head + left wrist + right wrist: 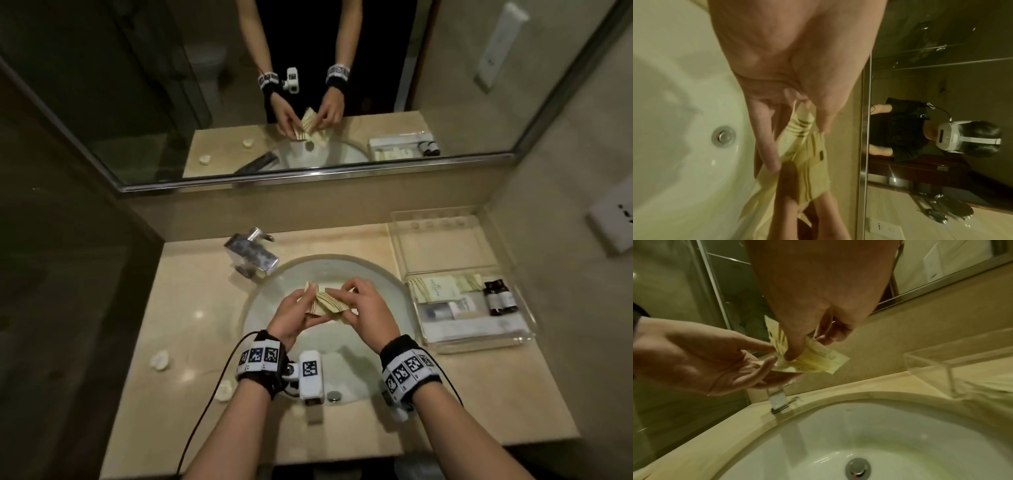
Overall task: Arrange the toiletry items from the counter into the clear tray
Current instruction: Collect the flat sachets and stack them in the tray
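Several cream sachets [329,303] with brown stripes are fanned out above the sink, held between both hands. My left hand [310,305] pinches their left ends between thumb and fingers. My right hand [342,301] pinches the right side, its thumb on top. The left wrist view shows the sachets [812,162] under my left fingers [766,146]. In the right wrist view the sachets [813,360] sit under my right thumb. The clear tray [445,246] stands on the counter at the right. Its near half holds sachets, white tubes and two dark bottles [500,296].
A chrome faucet [251,253] stands behind the white sink [329,353], whose drain plug [334,396] is near me. Small white pieces [160,359] lie on the counter at the left. A mirror lines the back wall, and a wall socket [613,219] is on the right.
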The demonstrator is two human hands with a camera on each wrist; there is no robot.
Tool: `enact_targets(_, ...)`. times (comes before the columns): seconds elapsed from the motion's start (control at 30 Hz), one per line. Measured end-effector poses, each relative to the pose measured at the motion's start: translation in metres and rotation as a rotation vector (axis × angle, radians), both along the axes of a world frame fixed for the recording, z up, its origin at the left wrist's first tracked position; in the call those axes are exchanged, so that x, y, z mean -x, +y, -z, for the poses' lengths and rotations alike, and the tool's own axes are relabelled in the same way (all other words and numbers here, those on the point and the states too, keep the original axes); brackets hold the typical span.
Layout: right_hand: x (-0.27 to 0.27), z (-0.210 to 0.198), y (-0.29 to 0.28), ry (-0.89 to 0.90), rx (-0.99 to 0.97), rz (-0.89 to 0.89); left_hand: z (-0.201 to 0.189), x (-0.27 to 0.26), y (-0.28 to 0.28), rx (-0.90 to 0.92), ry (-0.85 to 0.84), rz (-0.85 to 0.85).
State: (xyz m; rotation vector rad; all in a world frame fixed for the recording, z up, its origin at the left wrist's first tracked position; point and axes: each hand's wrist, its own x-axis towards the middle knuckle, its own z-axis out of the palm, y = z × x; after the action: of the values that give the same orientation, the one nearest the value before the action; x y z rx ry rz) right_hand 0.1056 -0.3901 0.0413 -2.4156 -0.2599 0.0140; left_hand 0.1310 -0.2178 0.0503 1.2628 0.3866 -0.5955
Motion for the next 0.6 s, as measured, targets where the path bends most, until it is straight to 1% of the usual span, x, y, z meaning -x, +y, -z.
enact_targets(0.13,0.011,-0.007,-0.053,0.016,-0.050,0.014,-0.002,0.007,-0.052,-0.021,-0.021,0.044)
enact_targets(0.23,0.019,-0.012,-0.094,0.057,-0.124,0.032,-0.001,0.009,-0.087,-0.101,-0.046,0.084)
enact_targets(0.3,0.024,-0.011,-0.119,0.062,-0.183,0.135,-0.004,0.010,-0.107,-0.132,-0.066,0.104)
enact_targets(0.37,0.028,-0.006,-0.144,0.094,-0.281,0.331,-0.005,0.011,-0.126,-0.136,-0.073,0.118)
enact_targets(0.43,0.031,-0.005,-0.166,0.230,-0.367,0.472,-0.004,0.011,-0.145,-0.137,-0.078,0.133)
enact_targets(0.5,0.032,-0.003,-0.186,0.354,-0.468,0.507,-0.005,0.013,-0.162,-0.148,-0.081,0.153)
enact_targets(0.6,0.034,-0.001,-0.211,0.354,-0.522,0.518,-0.008,0.017,-0.182,-0.115,-0.075,0.152)
